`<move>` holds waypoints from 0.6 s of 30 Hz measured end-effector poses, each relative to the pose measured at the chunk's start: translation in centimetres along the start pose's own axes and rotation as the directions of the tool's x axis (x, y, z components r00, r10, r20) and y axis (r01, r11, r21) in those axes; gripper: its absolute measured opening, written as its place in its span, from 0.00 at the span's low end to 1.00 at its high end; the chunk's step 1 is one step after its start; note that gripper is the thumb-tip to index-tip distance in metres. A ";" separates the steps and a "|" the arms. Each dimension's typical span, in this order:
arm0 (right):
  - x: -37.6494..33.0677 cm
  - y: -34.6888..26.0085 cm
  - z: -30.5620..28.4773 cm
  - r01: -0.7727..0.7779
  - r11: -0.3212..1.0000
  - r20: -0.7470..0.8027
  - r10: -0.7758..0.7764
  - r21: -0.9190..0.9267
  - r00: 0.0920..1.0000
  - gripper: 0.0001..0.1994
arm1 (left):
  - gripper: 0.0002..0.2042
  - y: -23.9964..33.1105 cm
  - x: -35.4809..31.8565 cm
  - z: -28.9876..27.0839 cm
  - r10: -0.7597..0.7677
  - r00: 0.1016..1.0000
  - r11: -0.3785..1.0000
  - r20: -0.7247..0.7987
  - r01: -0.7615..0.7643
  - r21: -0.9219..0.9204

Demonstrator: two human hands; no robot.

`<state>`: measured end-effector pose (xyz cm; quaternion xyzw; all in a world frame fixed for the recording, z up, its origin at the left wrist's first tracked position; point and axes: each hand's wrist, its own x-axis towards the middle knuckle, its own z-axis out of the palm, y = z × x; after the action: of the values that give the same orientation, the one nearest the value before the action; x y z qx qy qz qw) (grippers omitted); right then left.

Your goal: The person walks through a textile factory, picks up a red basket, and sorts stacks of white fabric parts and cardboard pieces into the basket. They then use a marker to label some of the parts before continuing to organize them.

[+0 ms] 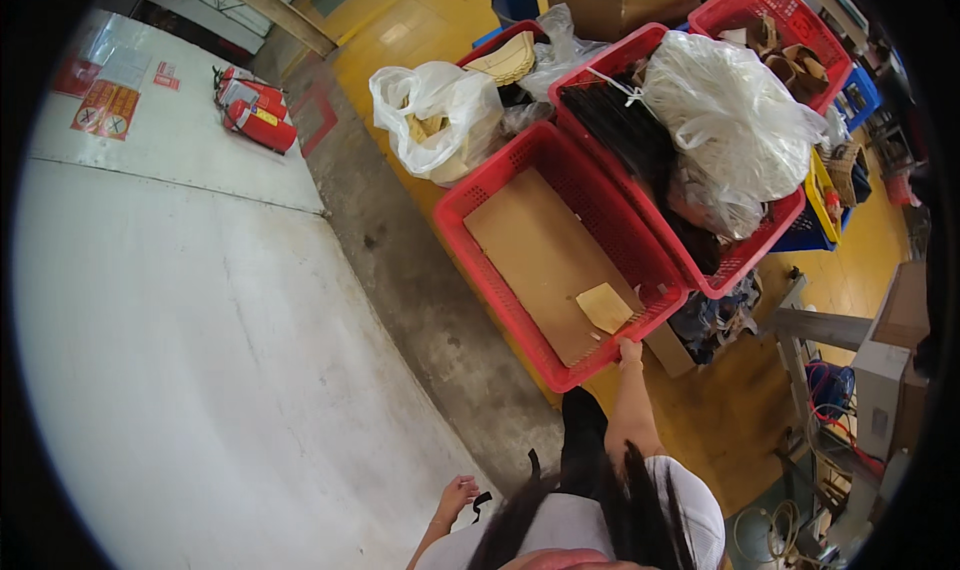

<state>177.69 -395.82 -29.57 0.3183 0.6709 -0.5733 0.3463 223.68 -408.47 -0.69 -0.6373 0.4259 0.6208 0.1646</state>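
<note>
Far ahead of the left hand (458, 492) and to its left, an orange notice (105, 109) with two cross marks hangs on a white wall (200, 300) near a small red-and-white sign (166, 76); a fire extinguisher (250, 128) bears a yellow label (265, 116) (all lettering too small to read).

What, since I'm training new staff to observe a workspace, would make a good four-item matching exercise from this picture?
1. right hand
2. left hand
3. brown cardboard
4. fire extinguishers

A. lying inside the nearest red basket
B. toward the picture's upper left
C. at that basket's near rim
D. beside a black strap

Pairs: 1-C, 2-D, 3-A, 4-B
</note>
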 end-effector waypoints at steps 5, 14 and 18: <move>-4.6 -0.7 1.1 0.007 0.995 0.003 -0.007 0.103 1.000 0.18 | 0.17 -7.7 4.0 -4.1 -0.105 0.994 0.987 0.014 0.103 0.122; -18.0 2.2 -6.0 0.242 0.967 -0.301 -0.255 -0.081 0.919 0.21 | 0.13 -2.2 11.8 -11.2 0.086 0.960 0.786 0.266 -0.230 0.574; -28.2 3.8 -18.7 0.197 0.980 -0.297 -0.178 0.033 0.938 0.17 | 0.07 5.5 12.2 -11.9 0.238 0.938 0.764 0.252 -0.341 0.548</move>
<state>194.66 -377.59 -6.31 0.3448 0.7237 -0.5710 0.1771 225.69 -424.55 -8.25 -0.4277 0.6734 0.5291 0.2891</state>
